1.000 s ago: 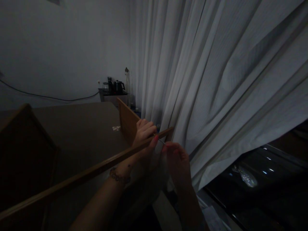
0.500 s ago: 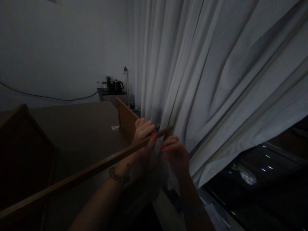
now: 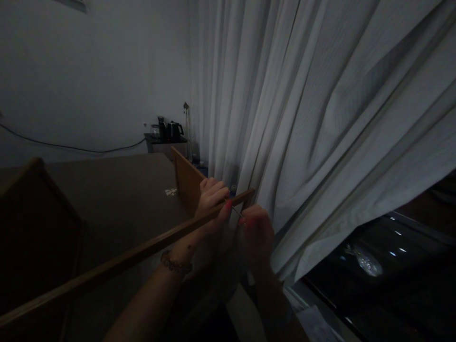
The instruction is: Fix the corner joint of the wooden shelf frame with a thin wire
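Observation:
The room is dim. My left hand [image 3: 213,204] is closed around the corner of a wooden frame [image 3: 149,244], where a long front rail meets an upright side board [image 3: 185,180]; a beaded bracelet shows on that wrist. My right hand [image 3: 254,230] is just to the right of it, fingers pinched on a thin metal needle [image 3: 237,212] that points up and left toward the left thumb. Pale fabric hangs below both hands, partly hidden by them. Both hands have red-painted nails.
A large white curtain [image 3: 320,118] fills the right half. A brown flat panel [image 3: 117,199] lies inside the frame. A small table with a kettle [image 3: 174,129] stands by the far wall. A dark glossy surface [image 3: 384,266] is at lower right.
My right hand rose toward the frame corner, then dropped slightly, still pinching the needle. My left hand stayed on the frame. The view shifted a little.

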`<act>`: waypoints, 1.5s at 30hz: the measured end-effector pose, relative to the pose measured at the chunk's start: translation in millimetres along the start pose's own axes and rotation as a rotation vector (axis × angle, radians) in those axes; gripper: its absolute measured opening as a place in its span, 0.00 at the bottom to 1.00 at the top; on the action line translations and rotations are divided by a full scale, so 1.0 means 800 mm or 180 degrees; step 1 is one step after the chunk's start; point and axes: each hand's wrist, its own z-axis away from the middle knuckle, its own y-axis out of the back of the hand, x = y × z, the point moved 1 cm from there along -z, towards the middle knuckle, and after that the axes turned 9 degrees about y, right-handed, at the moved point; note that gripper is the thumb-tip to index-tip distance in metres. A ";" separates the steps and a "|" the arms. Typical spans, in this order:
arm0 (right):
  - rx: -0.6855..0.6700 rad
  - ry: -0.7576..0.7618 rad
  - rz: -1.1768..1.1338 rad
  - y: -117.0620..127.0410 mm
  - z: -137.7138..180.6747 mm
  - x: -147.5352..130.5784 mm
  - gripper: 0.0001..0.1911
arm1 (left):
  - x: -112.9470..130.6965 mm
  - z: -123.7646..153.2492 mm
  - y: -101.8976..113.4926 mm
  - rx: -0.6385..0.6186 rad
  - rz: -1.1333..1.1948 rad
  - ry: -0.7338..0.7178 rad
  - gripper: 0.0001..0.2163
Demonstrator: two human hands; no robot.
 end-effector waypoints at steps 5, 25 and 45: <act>0.0115 -0.0270 0.0386 0.001 0.002 -0.009 0.13 | 0.003 -0.004 0.006 -0.0163 -0.0008 0.0152 0.22; 0.0616 -0.1027 -0.0312 -0.010 -0.008 -0.020 0.08 | 0.003 0.001 0.002 0.0037 0.0128 0.0124 0.28; -0.0558 0.1314 0.1712 0.042 -0.022 0.007 0.15 | 0.008 -0.003 0.002 0.0044 0.0084 0.0203 0.29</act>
